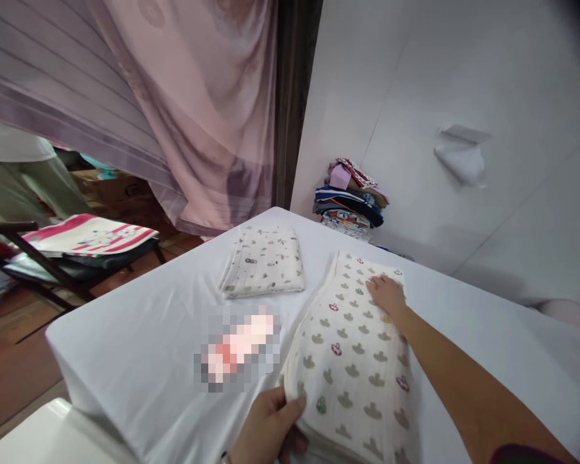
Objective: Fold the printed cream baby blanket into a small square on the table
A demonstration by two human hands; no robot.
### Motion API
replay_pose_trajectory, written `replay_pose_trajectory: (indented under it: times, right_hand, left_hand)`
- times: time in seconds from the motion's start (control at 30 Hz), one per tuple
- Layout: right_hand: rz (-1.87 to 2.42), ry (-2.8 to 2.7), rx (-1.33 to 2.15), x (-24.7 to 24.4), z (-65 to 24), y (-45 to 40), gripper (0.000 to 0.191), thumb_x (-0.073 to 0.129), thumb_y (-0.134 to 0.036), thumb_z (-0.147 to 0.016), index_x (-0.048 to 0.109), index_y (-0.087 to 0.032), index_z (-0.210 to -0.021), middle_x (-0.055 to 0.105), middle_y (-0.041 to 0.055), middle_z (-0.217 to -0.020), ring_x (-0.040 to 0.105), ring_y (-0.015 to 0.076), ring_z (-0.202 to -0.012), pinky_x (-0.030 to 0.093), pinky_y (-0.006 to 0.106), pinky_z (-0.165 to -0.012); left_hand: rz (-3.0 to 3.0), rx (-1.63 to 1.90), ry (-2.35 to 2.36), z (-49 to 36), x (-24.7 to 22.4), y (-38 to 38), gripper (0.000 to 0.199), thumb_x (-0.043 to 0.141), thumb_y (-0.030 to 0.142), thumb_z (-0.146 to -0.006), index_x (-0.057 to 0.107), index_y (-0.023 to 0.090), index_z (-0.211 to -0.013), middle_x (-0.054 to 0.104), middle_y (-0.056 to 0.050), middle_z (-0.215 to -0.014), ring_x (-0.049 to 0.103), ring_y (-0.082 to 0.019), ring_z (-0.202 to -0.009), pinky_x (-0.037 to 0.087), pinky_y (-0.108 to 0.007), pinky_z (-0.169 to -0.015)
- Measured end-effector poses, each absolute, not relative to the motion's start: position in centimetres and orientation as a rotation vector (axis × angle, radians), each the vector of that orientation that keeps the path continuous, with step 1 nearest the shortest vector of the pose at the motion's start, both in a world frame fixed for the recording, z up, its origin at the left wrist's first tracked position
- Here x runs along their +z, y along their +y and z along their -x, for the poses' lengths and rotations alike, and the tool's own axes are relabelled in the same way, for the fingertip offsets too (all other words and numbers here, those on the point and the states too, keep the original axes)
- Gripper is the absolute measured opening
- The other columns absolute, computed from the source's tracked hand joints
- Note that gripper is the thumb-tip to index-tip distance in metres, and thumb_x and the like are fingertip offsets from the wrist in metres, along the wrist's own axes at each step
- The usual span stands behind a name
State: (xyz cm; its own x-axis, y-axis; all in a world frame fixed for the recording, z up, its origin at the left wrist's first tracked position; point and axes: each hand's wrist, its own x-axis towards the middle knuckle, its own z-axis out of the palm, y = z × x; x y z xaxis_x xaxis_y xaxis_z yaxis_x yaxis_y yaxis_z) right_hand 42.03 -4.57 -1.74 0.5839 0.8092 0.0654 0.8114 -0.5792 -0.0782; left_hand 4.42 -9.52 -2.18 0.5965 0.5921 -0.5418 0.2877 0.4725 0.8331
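A folded white cloth with a mushroom print [352,348] lies lengthwise in front of me, several layers thick. At its near left corner my left hand [270,419] pinches the edge, thumb on top and fingers partly hidden below. My right hand [385,295] rests flat on the cloth's far right part, fingers spread. Farther off to the left lies a second folded cloth [265,261], white with small dark and green motifs; neither hand touches it.
All this lies on a white-sheeted surface [149,335], with a blurred-out patch [236,348] on it. A stack of folded clothes [350,196] stands by the wall. At left are a pink curtain [207,109], a chair with a striped cushion [91,235] and a standing person [19,167].
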Motion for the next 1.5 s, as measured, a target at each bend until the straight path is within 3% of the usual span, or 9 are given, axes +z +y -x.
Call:
replay_pose_trajectory:
  times: [0.17,0.33,0.53,0.67,0.8,1.0,1.17,1.33,1.5]
  right_hand:
    - [2.508,-0.939,0.112,-1.3,-45.4,-9.2,0.042,0.045,-0.038,-0.081,0.053,-0.019,-0.118,0.038,0.0088,-0.137,0.028,0.0249,-0.128,0.018,0.040,-0.106]
    - [2.402,-0.615,0.396,-1.8,-44.8,-12.8,0.054,0.044,-0.043,-0.081,0.045,-0.011,-0.125,0.062,0.0151,-0.106,0.061,0.0225,-0.089,0.049,0.035,-0.077]
    - [2.035,-0.404,0.762,-1.3,-39.7,-16.4,0.075,0.060,-0.052,-0.069,0.035,-0.015,-0.130,0.063,0.0134,-0.102,0.064,0.0205,-0.073,0.052,0.031,-0.055]
    - [1.862,-0.416,0.915,-0.3,-35.7,-18.4,0.069,0.064,-0.049,-0.067,0.039,-0.023,-0.125,0.062,0.0111,-0.108,0.063,0.0239,-0.081,0.053,0.032,-0.055]
    - [1.788,-0.444,0.968,-0.2,-32.7,-20.3,0.069,0.065,-0.043,-0.069,0.034,-0.027,-0.128,0.059,0.0088,-0.115,0.062,0.0247,-0.089,0.053,0.033,-0.059]
    - [1.787,-0.413,0.874,-0.1,-35.0,-22.9,0.087,0.065,-0.024,-0.067,0.016,-0.022,-0.140,0.057,0.0114,-0.119,0.062,0.0229,-0.089,0.053,0.032,-0.069]
    - [1.954,-0.384,0.718,1.8,-43.8,-28.1,0.081,0.062,-0.023,-0.070,0.020,-0.021,-0.140,0.057,0.0145,-0.117,0.063,0.0227,-0.085,0.050,0.033,-0.071]
    - [2.252,-0.219,0.486,2.4,-48.7,-36.6,0.078,0.063,-0.032,-0.069,0.030,-0.015,-0.137,0.056,0.0169,-0.119,0.058,0.0289,-0.097,0.046,0.042,-0.080]
    - [2.384,-0.280,0.391,-0.9,-47.9,-42.0,0.071,0.060,-0.049,-0.068,0.046,-0.012,-0.127,0.062,0.0137,-0.108,0.059,0.0272,-0.097,0.042,0.038,-0.089]
  left_hand:
    - [-1.509,0.179,1.081,-4.2,-0.7,-9.6,0.034,0.043,0.047,-0.074,0.054,0.015,-0.069,0.060,-0.004,-0.057,0.056,-0.017,-0.052,0.034,-0.023,-0.044]
    - [-2.173,0.091,1.309,-3.8,0.5,-9.6,0.027,0.039,0.036,-0.079,0.052,0.018,-0.063,0.062,-0.005,-0.065,0.058,-0.019,-0.063,0.032,-0.027,-0.054]
    - [-2.299,-0.011,1.450,-3.4,1.1,-9.9,0.029,0.038,0.043,-0.080,0.054,0.020,-0.080,0.063,-0.007,-0.081,0.061,-0.024,-0.075,0.036,-0.030,-0.061]
    - [-2.231,0.122,1.498,-3.2,0.7,-9.7,0.041,0.040,0.048,-0.079,0.048,0.020,-0.109,0.059,-0.009,-0.105,0.060,-0.024,-0.087,0.038,-0.031,-0.065]
    - [-2.122,0.137,1.467,-3.4,0.4,-9.2,0.050,0.045,0.044,-0.077,0.043,0.018,-0.120,0.058,-0.011,-0.109,0.056,-0.025,-0.098,0.039,-0.032,-0.074]
    - [-1.947,0.179,1.346,-5.3,1.3,-12.1,0.040,0.050,0.032,-0.074,0.049,0.014,-0.110,0.064,-0.007,-0.084,0.060,-0.017,-0.072,0.041,-0.024,-0.060]
    - [-1.631,-0.160,0.788,-8.6,1.1,-18.9,0.039,0.053,0.031,-0.072,0.049,0.014,-0.107,0.063,-0.002,-0.071,0.049,-0.008,-0.040,0.037,-0.020,-0.040]
    - [-1.752,-0.217,0.640,-9.7,-0.4,-20.4,0.028,0.051,0.034,-0.073,0.059,0.013,-0.089,0.064,-0.002,-0.067,0.049,-0.007,-0.041,0.035,-0.018,-0.039]
    - [-1.936,-0.055,0.718,-12.5,-0.9,-15.6,0.025,0.051,0.033,-0.076,0.062,0.014,-0.088,0.065,-0.002,-0.071,0.056,-0.009,-0.049,0.041,-0.020,-0.049]
